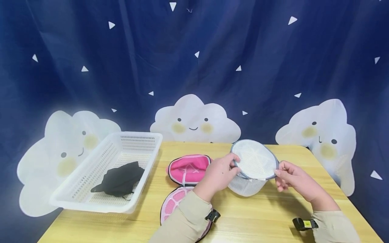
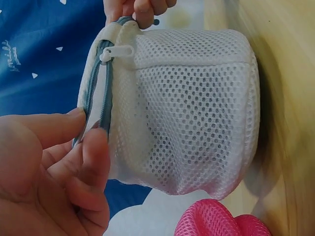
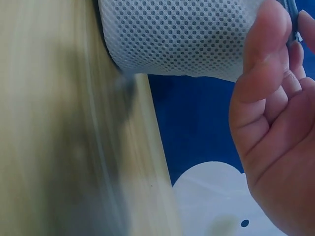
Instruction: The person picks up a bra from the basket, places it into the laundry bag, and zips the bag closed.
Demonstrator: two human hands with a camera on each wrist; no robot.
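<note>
A white mesh laundry bag, round with a grey-blue zipper rim, stands on the table with its lid tipped up. My left hand pinches the lid's left edge between thumb and fingers. On the opposite side, my right hand pinches the rim. The left wrist view shows the zipper parted near the left fingers, its white zipper pull lying toward the right hand. Mesh sides of the bag fill the upper part of the right wrist view, beside the right fingers.
Left of the white bag, a pink mesh bag lies unfolded, partly behind the left forearm. A white plastic basket holding a black cloth item stands at the table's left. Behind the wooden table hangs a blue curtain.
</note>
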